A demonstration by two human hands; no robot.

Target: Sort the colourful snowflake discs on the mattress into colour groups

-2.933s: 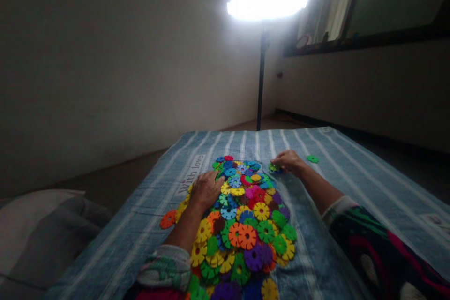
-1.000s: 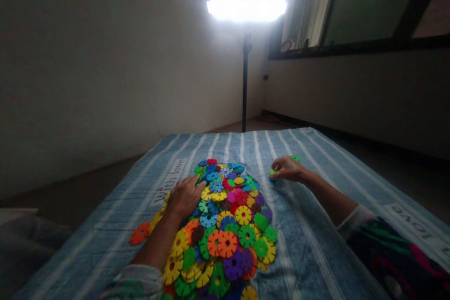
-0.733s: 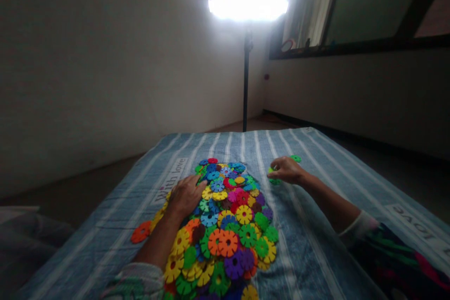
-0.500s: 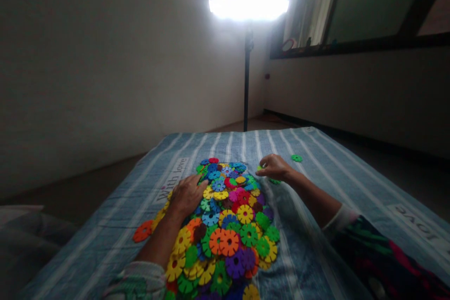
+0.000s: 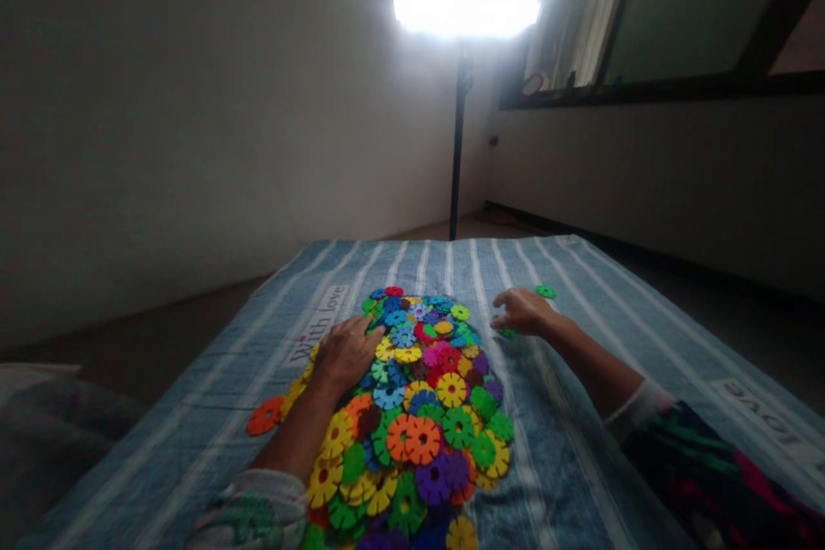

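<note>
Smooth plastic discs (image 5: 451, 390) lie on matt cloth (image 5: 567, 412).

left fingers (image 5: 375, 337) on disc pile (image 5: 422, 402) | right fingers (image 5: 509, 297) parted near green disc (image 5: 508, 333)

Is lit by a glowing lamp (image 5: 467, 9) on a dark pole (image 5: 457, 155), beyond a striped cloth (image 5: 554, 412) printed "With love". Has a wall (image 5: 193, 103) behind, a dark-framed window (image 5: 683, 9) at right, pale fabric (image 5: 51, 438) at lower left.

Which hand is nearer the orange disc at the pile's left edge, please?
Left hand: on the pile, beyond the orange disc; the right hand is off the pile's right side.
</note>
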